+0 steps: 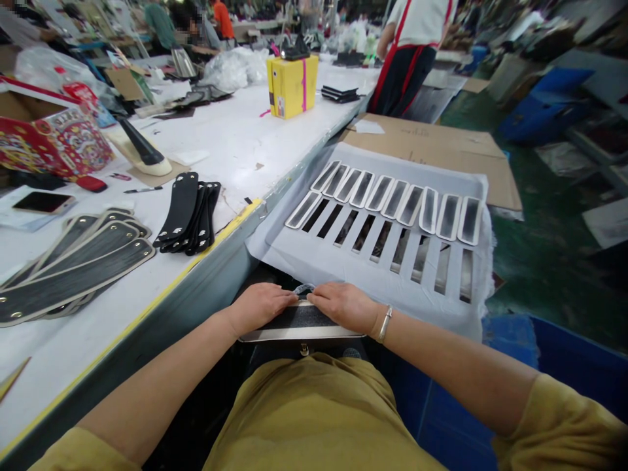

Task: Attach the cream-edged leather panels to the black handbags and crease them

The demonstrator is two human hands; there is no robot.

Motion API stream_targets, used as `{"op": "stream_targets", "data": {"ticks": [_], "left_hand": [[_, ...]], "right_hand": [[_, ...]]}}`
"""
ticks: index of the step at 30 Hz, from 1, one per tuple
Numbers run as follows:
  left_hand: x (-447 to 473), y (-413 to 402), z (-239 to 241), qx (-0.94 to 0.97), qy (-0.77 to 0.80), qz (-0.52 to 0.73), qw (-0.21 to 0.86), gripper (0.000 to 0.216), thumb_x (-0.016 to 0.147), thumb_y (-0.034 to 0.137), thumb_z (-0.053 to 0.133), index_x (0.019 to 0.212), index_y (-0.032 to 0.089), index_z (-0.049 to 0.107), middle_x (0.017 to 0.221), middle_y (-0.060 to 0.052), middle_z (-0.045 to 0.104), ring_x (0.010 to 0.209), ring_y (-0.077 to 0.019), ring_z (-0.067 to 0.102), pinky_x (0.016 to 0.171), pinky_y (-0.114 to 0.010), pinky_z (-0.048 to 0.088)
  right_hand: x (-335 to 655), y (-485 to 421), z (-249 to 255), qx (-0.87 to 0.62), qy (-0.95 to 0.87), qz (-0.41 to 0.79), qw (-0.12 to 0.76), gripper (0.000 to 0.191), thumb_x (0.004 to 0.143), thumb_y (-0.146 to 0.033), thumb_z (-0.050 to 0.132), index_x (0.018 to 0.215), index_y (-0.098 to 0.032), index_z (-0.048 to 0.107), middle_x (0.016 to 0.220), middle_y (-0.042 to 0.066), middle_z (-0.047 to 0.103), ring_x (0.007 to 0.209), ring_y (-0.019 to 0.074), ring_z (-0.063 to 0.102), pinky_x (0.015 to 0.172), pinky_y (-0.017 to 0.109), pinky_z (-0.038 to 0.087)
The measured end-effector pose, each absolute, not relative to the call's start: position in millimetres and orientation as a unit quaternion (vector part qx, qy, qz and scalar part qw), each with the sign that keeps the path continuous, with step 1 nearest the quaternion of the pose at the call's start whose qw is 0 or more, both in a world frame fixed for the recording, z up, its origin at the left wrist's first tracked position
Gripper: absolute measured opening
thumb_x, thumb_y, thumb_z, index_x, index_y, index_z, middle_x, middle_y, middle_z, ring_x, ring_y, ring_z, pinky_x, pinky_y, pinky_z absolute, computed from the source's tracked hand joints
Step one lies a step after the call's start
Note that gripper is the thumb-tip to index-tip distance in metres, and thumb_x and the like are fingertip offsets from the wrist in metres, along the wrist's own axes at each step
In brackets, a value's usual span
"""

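In front of my waist lies a dark, textured panel (pixel 314 316) with a pale edge. It resembles the dark pale-edged strips on the bench, but much of it is under my hands. My left hand (pixel 265 306) is closed on its left part, fingertips at the far edge. My right hand (pixel 346 306) is closed on the right part in the same way, with a bracelet at the wrist. Between the fingertips shows a small, curled, translucent piece (pixel 303 288), perhaps plastic. A small metal fitting (pixel 305 350) shows just below the panel.
Long dark strips (pixel 81 261) and a stack of black straps (pixel 184 212) lie on the white bench (pixel 235 150). Rounded dark pieces (pixel 380 193) lie on a slotted grey sheet (pixel 294 252) at right. A blue bin (pixel 466 399) stands beside me. A person (pixel 417 46) stands beyond.
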State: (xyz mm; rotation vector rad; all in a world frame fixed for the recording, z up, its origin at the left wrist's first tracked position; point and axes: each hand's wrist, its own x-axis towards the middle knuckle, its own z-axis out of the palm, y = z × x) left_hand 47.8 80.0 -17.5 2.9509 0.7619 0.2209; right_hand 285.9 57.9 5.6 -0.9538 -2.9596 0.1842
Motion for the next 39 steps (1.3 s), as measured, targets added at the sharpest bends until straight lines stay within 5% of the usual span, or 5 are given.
{"op": "stream_targets", "data": {"ticks": [23,30,39], "left_hand": [[61,73,3,0.98,0.199,-0.011,-0.02,0.03,0.09,0.015,0.039,0.113,0.011,0.057,0.096,-0.013,0.067,0.087,-0.02,0.062,0.094,-0.042,0.039],[74,66,8,0.965,0.26,0.012,-0.032,0.024,0.088,0.018,0.044,0.103,0.013,0.061,0.087,-0.009,0.062,0.088,-0.0219,0.054,0.086,-0.04,0.04],[93,73,0,0.934,0.314,0.082,0.149,0.026,0.086,0.015,0.047,0.105,0.017,0.064,0.091,-0.006,0.062,0.084,-0.0171,0.054,0.08,-0.03,0.045]], "right_hand": [[275,67,32,-0.22,-0.97,0.042,-0.091,0.019,0.087,-0.011,0.044,0.098,-0.008,0.06,0.086,0.012,0.06,0.078,0.0206,0.055,0.066,0.032,0.045],[310,74,17,-0.293,-0.932,0.198,0.08,0.024,0.089,-0.016,0.044,0.104,-0.016,0.063,0.1,0.009,0.063,0.09,0.0156,0.058,0.082,0.028,0.047],[333,67,1,-0.357,-0.871,0.269,0.205,0.022,0.089,-0.02,0.048,0.099,-0.017,0.067,0.093,0.007,0.065,0.084,0.013,0.061,0.078,0.024,0.049]]}}
